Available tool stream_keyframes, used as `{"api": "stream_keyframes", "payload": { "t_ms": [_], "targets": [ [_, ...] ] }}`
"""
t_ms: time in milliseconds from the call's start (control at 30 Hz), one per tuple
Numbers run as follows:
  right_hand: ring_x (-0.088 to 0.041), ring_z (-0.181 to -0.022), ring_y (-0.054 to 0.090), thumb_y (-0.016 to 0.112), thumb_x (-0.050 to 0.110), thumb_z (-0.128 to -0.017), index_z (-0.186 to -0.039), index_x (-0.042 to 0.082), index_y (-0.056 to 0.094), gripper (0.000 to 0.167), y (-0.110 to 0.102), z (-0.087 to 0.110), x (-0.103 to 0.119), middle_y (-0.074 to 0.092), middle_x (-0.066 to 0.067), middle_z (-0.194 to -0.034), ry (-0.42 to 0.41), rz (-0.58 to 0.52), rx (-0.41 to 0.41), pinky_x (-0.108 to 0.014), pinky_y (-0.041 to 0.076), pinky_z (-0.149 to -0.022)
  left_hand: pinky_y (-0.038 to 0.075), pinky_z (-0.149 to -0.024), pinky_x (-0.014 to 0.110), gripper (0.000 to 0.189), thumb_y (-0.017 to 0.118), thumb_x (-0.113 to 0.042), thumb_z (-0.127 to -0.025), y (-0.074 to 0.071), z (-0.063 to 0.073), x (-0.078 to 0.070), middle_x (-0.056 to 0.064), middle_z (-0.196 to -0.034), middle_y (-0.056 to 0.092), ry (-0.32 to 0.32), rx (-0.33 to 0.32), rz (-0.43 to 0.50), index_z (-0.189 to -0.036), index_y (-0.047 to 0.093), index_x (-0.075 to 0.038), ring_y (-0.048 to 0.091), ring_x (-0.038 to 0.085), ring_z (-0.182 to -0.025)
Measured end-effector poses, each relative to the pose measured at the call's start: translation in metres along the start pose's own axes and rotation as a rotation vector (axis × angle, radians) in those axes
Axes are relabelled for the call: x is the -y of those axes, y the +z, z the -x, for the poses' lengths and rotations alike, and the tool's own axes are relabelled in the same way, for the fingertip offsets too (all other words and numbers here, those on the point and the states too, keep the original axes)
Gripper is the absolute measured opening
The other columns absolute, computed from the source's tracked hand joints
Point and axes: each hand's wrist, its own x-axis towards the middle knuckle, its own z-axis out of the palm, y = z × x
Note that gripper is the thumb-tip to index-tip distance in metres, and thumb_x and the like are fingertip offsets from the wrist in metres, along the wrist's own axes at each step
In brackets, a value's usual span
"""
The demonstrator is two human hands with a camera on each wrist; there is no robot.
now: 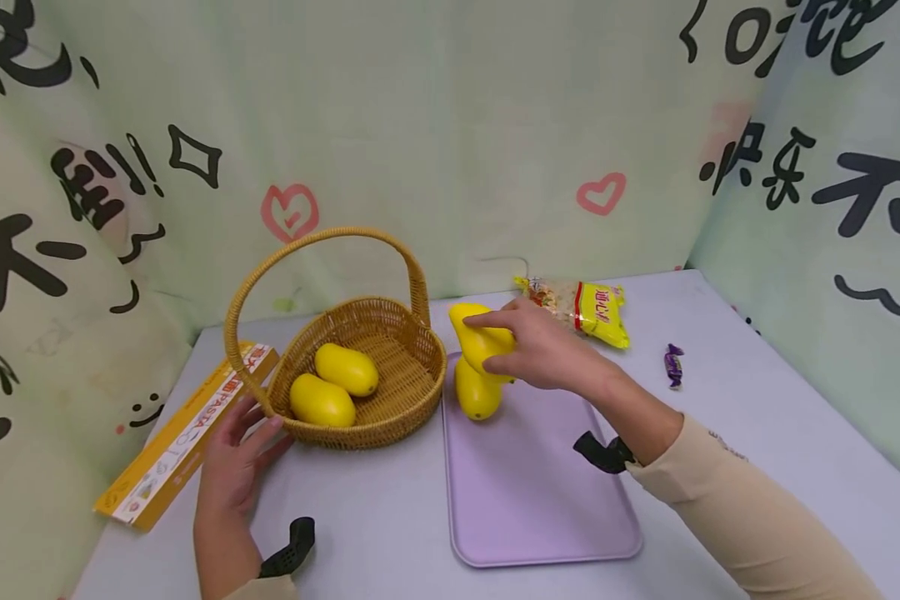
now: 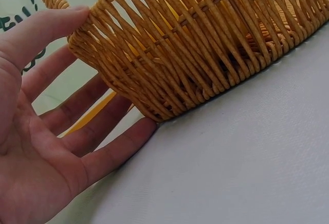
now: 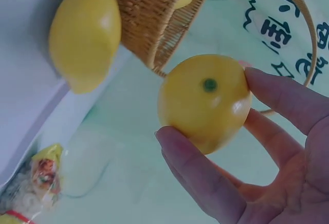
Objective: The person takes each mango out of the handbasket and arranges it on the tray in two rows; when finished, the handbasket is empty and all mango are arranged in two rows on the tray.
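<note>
My right hand [image 1: 543, 346] pinches a yellow lemon [image 3: 204, 108] between thumb and fingers, its green stem end facing the right wrist camera. Just below it, a second lemon [image 1: 477, 393] lies at the far left corner of the purple tray [image 1: 543, 500]. Left of the tray stands a wicker basket [image 1: 397, 427] with a tall arched handle; two lemons [image 1: 333, 385] lie inside. My left hand [image 1: 232, 462] touches the basket's left side. In the left wrist view its thumb rests at the rim and its extended fingers lie along the outer wall.
A long yellow-orange box [image 1: 187, 442] lies left of the basket, close behind my left hand. Beyond the right hand is a yellow snack bag [image 1: 600, 312]. A purple wrapped candy [image 1: 673, 365] lies farther right. Printed curtains [image 1: 450, 150] enclose the table.
</note>
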Motion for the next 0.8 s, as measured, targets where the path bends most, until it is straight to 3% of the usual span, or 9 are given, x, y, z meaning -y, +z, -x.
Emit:
{"api": "stream_keyframes", "payload": {
  "t_ms": [133, 333, 433, 600, 700, 800],
  "targets": [
    [-0.029, -0.105, 0.056, 0.073, 0.019, -0.092, -0.147, 0.02, 0.06, 0.057, -0.003, 0.004, -0.014, 0.057, -0.018, -0.135, 0.025, 0.02, -0.014, -0.031, 0.051, -0.071, 0.059, -0.092, 0.022, 0.073, 0.074, -0.023, -0.097, -0.002, 0.001, 0.003, -0.01, -0.144, 0.045, -0.007, -0.006, 0.013, -0.161, 0.038, -0.027, 0.05, 0.012, -0.128],
    [-0.035, -0.118, 0.052, 0.073, 0.017, -0.092, -0.147, 0.015, 0.059, 0.057, -0.001, 0.008, -0.038, 0.056, -0.022, -0.141, 0.08, 0.011, -0.037, -0.036, 0.056, -0.08, 0.06, -0.09, 0.022, 0.071, 0.073, -0.021, -0.098, -0.003, 0.001, 0.004, -0.011, -0.143, 0.046, -0.006, -0.015, 0.019, -0.16, 0.039, -0.027, 0.05, 0.011, -0.128],
    [-0.038, -0.121, 0.052, 0.074, 0.016, -0.092, -0.147, 0.013, 0.059, 0.057, 0.0, 0.011, -0.047, 0.055, -0.024, -0.143, 0.1, 0.007, -0.039, -0.043, 0.059, -0.088, 0.06, -0.09, 0.022, 0.072, 0.074, -0.021, -0.097, -0.002, 0.001, 0.004, -0.011, -0.142, 0.046, -0.001, -0.012, 0.017, -0.16, 0.04, -0.027, 0.05, 0.011, -0.128],
    [-0.041, -0.126, 0.052, 0.074, 0.015, -0.091, -0.145, 0.011, 0.06, 0.056, 0.002, 0.014, -0.06, 0.056, -0.024, -0.146, 0.085, 0.008, -0.035, -0.054, 0.054, -0.099, 0.06, -0.09, 0.022, 0.072, 0.074, -0.022, -0.097, -0.002, 0.001, 0.002, -0.012, -0.142, 0.046, 0.0, -0.008, 0.009, -0.16, 0.04, -0.027, 0.049, 0.011, -0.128],
    [-0.039, -0.122, 0.054, 0.075, 0.014, -0.091, -0.145, 0.01, 0.06, 0.056, 0.005, 0.014, -0.068, 0.058, -0.023, -0.146, 0.093, 0.006, -0.026, -0.049, 0.056, -0.096, 0.06, -0.09, 0.022, 0.071, 0.074, -0.023, -0.098, -0.002, 0.001, 0.001, -0.012, -0.142, 0.046, -0.004, -0.005, 0.005, -0.16, 0.04, -0.028, 0.049, 0.011, -0.128],
    [-0.036, -0.113, 0.056, 0.075, 0.013, -0.091, -0.145, 0.01, 0.06, 0.057, 0.008, 0.015, -0.076, 0.058, -0.025, -0.145, 0.122, 0.0, -0.014, -0.039, 0.059, -0.078, 0.06, -0.09, 0.022, 0.071, 0.074, -0.023, -0.098, -0.001, 0.001, 0.0, -0.012, -0.142, 0.045, -0.004, 0.002, 0.007, -0.16, 0.04, -0.028, 0.048, 0.011, -0.129]
  ]
}}
